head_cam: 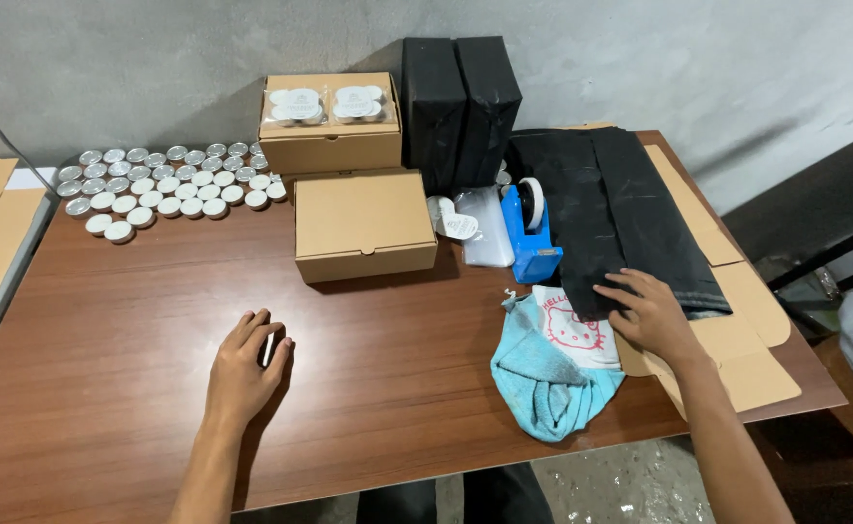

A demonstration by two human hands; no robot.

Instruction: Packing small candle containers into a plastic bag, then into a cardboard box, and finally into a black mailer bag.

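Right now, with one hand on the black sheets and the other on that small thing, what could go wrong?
The right hand presses the black plastic sheets, which lie on flat cardboard overhanging the table edge; a pull might drag the stack off. The blue tape dispenser stands close beside them and could tip. The left hand covers a small dark object that could slide away.

Both bare forearms reach forward, well apart. The left hand [244,369] lies palm down with its fingers bunched loosely together. The right hand [651,312] also lies palm down, its fingers spread and pointing to the left.
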